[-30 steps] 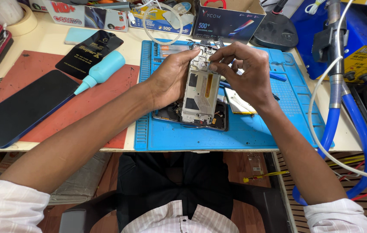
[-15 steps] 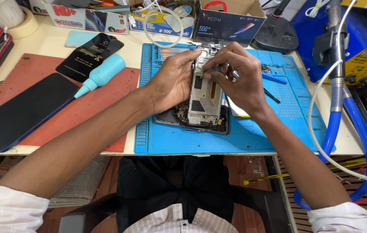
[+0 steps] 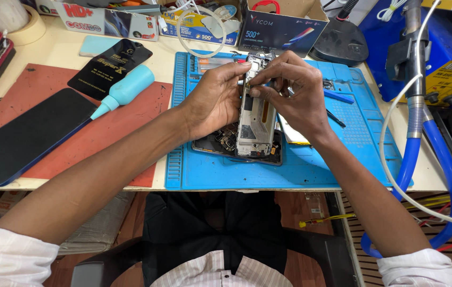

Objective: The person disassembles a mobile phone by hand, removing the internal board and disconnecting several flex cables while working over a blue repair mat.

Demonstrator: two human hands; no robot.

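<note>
Blue mat (image 3: 343, 159); both hands' (image 3: 212, 101) (image 3: 295, 93) grip around phone frame (image 3: 257, 114)

A teal squeeze bottle (image 3: 125, 90) is lying beside a dark phone (image 3: 27, 135) on a red mat (image 3: 125, 133), a tape roll (image 3: 27, 29) sitting behind.

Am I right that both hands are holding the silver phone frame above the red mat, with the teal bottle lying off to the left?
Not quite: in the head view both hands hold the silver phone frame above the blue mat, not the red one. The teal bottle does lie off to the left.
</note>
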